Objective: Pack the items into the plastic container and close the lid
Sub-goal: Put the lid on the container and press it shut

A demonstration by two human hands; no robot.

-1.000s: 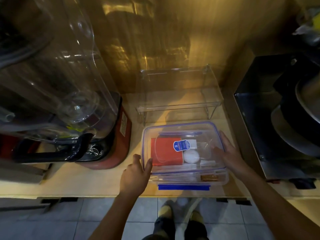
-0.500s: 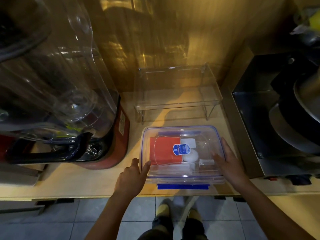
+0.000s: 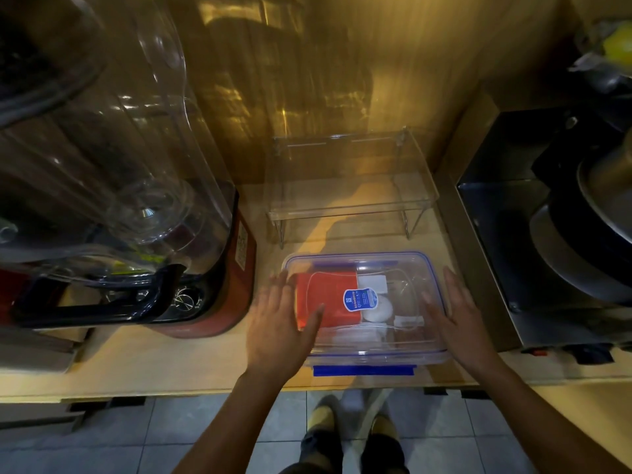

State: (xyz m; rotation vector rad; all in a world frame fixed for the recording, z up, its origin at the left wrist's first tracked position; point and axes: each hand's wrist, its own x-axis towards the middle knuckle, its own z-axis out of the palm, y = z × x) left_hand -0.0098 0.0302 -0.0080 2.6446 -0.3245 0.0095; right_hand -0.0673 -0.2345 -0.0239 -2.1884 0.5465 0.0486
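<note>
A clear plastic container point(image 3: 413, 265) with a blue-rimmed lid and a blue front latch point(image 3: 363, 370) sits on the counter near its front edge. The lid lies on top, with a blue sticker point(image 3: 360, 299) on it. Inside I see an orange-red pack point(image 3: 323, 295), a white round item point(image 3: 379, 311) and small white pieces. My left hand point(image 3: 280, 323) rests flat with fingers spread on the lid's left side. My right hand point(image 3: 453, 311) lies flat with fingers apart on the lid's right edge.
A large blender with a clear jug and red base point(image 3: 212, 285) stands to the left. Behind the container stands a clear acrylic riser shelf point(image 3: 352, 200). A black appliance with pans point(image 3: 564, 234) fills the right. The counter's front edge point(image 3: 171, 388) is close, tiled floor below.
The container was set down and slid slightly back on the counter. Both hands went from gripping its sides to lying flat on the lid, the left one moving up onto the top.
</note>
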